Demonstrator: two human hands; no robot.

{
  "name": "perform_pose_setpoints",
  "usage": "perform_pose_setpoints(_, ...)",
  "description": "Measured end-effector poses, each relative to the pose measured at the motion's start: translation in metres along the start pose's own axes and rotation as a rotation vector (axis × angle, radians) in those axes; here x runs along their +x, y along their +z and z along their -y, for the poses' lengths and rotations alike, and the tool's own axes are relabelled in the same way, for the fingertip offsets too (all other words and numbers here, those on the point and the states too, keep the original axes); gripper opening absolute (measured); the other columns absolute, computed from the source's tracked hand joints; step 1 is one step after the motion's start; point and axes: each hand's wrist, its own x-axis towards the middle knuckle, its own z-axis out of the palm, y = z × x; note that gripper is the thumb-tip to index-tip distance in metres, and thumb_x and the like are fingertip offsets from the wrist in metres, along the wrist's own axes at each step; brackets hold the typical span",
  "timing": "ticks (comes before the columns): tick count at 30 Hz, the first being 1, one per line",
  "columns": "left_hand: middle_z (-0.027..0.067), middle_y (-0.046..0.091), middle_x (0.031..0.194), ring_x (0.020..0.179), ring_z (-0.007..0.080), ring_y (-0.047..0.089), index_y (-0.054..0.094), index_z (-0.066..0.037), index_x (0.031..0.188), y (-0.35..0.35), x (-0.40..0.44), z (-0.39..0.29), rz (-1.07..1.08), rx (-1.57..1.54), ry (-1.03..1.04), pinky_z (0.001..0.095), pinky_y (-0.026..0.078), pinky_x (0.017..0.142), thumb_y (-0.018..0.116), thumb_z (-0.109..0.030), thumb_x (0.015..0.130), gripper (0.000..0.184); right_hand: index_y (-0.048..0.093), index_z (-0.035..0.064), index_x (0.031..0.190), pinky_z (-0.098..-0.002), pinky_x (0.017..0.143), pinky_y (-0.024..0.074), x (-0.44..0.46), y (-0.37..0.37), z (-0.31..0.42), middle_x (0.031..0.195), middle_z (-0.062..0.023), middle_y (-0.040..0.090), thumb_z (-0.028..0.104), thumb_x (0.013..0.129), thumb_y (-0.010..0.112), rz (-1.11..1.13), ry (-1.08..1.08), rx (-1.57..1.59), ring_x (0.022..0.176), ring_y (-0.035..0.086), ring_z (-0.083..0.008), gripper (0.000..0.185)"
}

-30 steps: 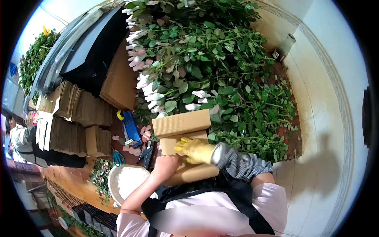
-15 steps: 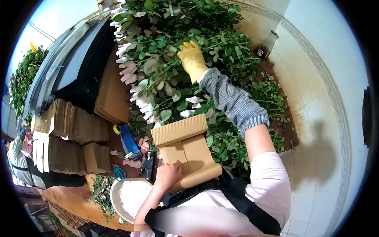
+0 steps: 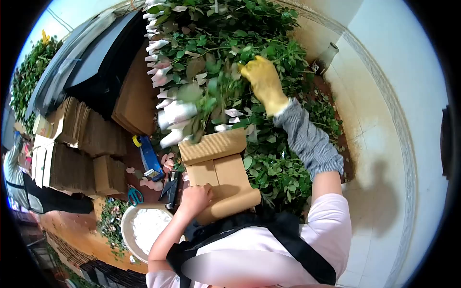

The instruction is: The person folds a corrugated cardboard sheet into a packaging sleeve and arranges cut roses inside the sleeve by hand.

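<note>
My right hand (image 3: 264, 84), in a yellow glove, is closed round the stem end of a leafy rose (image 3: 223, 89), held above the pile. Its leaves are smeared by motion, and a blurred white-sleeved bloom (image 3: 177, 114) shows at the far end; I cannot tell whether there is more than one stem. My bare left hand (image 3: 197, 199) is closed at the left edge of a corrugated cardboard wrapper (image 3: 233, 175), fingers curled against it. Both ends of the wrapper curl over. Behind it lies a heap of roses (image 3: 216, 36), their heads in white sleeves along the left.
Left of the wrapper are a blue tape dispenser (image 3: 151, 158), a black stapler (image 3: 170, 189), teal scissors (image 3: 135, 196) and a tub of white material (image 3: 149, 228). Stacked cardboard (image 3: 67, 163) stands farther left, near another person (image 3: 36, 192). A tiled wall (image 3: 379, 144) borders the right.
My right hand has moved right and slightly down, lifting the rose across the pile toward the wrapper. My left hand stays on the wrapper. The whole view has shifted slightly.
</note>
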Motion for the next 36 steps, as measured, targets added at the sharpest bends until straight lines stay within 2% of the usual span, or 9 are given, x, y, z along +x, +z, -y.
perform_pose_setpoints(12, 0.0150, 0.068, 0.069, 0.063, 0.0349, 0.069, 0.068, -0.010, 0.088, 0.010, 0.000, 0.005, 0.041, -0.028, -0.018, 0.0463, 0.056, 0.056, 0.058, -0.029, 0.094, 0.023, 0.065, 0.0007, 0.099, -0.0486, 0.099, 0.0461, -0.092, -0.107, -0.051, 0.098, -0.0192, 0.066, -0.008, 0.063, 0.060, -0.057, 0.251, -0.115, 0.102, 0.059, -0.0406, 0.037)
perform_pose_setpoints(14, 0.0154, 0.068, 0.070, 0.064, 0.0347, 0.069, 0.068, -0.009, 0.089, 0.004, 0.002, 0.001, 0.082, -0.014, -0.041, 0.0467, 0.056, 0.058, 0.057, -0.030, 0.094, 0.024, 0.065, 0.0004, 0.108, -0.0479, 0.106, 0.0415, -0.127, -0.129, -0.053, 0.109, -0.0179, 0.065, 0.019, 0.087, 0.057, -0.014, 0.224, 0.027, 0.113, 0.057, -0.0361, 0.029)
perform_pose_setpoints(23, 0.0167, 0.067, 0.063, 0.061, 0.0358, 0.070, 0.067, -0.004, 0.077, 0.006, 0.004, 0.005, -0.002, -0.070, 0.018, 0.0470, 0.058, 0.059, 0.059, -0.025, 0.091, 0.026, 0.063, 0.0019, 0.118, -0.0476, 0.113, 0.0353, -0.213, -0.230, -0.075, 0.127, -0.0148, 0.059, 0.023, 0.095, 0.051, -0.086, 0.587, 0.046, 0.125, 0.052, -0.0340, 0.034)
perform_pose_setpoints(25, 0.0196, 0.070, 0.077, 0.068, 0.0359, 0.071, 0.066, -0.003, 0.085, 0.012, 0.005, 0.011, 0.002, -0.112, 0.080, 0.0462, 0.058, 0.064, 0.059, -0.026, 0.091, 0.025, 0.062, 0.0023, 0.120, -0.0475, 0.114, 0.0340, -0.200, -0.247, -0.054, 0.131, -0.0141, 0.058, 0.024, 0.097, 0.050, -0.040, 0.544, 0.074, 0.128, 0.050, -0.0336, 0.035)
perform_pose_setpoints(27, 0.0305, 0.060, 0.121, 0.092, 0.0454, 0.067, 0.056, -0.003, 0.130, -0.004, 0.010, 0.014, 0.121, -0.208, 0.109, 0.0500, 0.056, 0.082, 0.060, -0.033, 0.094, 0.048, 0.062, 0.0026, 0.123, -0.0474, 0.116, 0.0326, -0.173, -0.243, -0.018, 0.135, -0.0134, 0.056, 0.025, 0.098, 0.048, 0.062, 0.411, 0.075, 0.131, 0.049, -0.0331, 0.036)
perform_pose_setpoints(29, 0.0245, 0.061, 0.126, 0.102, 0.0348, 0.068, 0.057, -0.005, 0.133, 0.025, 0.033, 0.059, 0.178, -0.666, 0.165, 0.0430, 0.054, 0.088, 0.059, -0.051, 0.097, 0.058, 0.066, 0.0041, 0.103, -0.0465, 0.085, 0.0512, -0.143, -0.210, 0.011, 0.096, -0.0154, 0.067, 0.010, 0.082, 0.050, 0.462, 0.374, 0.069, 0.093, 0.064, -0.0353, 0.027)
perform_pose_setpoints(30, 0.0206, 0.061, 0.128, 0.114, 0.0286, 0.064, 0.057, -0.001, 0.131, 0.020, 0.039, 0.075, 0.466, -1.116, -0.117, 0.0397, 0.053, 0.093, 0.051, -0.057, 0.101, 0.064, 0.066, 0.0041, 0.089, -0.0474, 0.065, 0.0485, -0.146, -0.185, 0.032, 0.074, -0.0157, 0.060, 0.003, 0.081, 0.051, 0.407, 0.256, 0.176, 0.072, 0.060, -0.0381, 0.017)
perform_pose_setpoints(33, 0.0191, 0.055, 0.137, 0.121, 0.0295, 0.060, 0.032, 0.002, 0.148, 0.044, 0.042, 0.105, 0.473, -1.822, -0.093, 0.0426, 0.048, 0.104, 0.031, -0.057, 0.106, 0.072, 0.069, 0.0078, 0.089, -0.0437, 0.061, 0.0483, -0.211, -0.095, 0.102, 0.067, -0.0147, 0.059, 0.006, 0.086, 0.056, 0.552, 0.336, 0.281, 0.067, 0.060, -0.0330, 0.014)
perform_pose_setpoints(36, 0.0185, 0.054, 0.139, 0.120, 0.0279, 0.060, 0.041, -0.004, 0.146, 0.042, 0.034, 0.103, 0.465, -1.732, -0.160, 0.0396, 0.047, 0.105, 0.029, -0.053, 0.108, 0.063, 0.069, 0.0116, 0.106, -0.0391, 0.071, 0.0510, -0.267, -0.037, 0.143, 0.074, -0.0092, 0.064, 0.006, 0.077, 0.062, 0.697, 0.207, 0.187, 0.075, 0.065, -0.0282, 0.030)
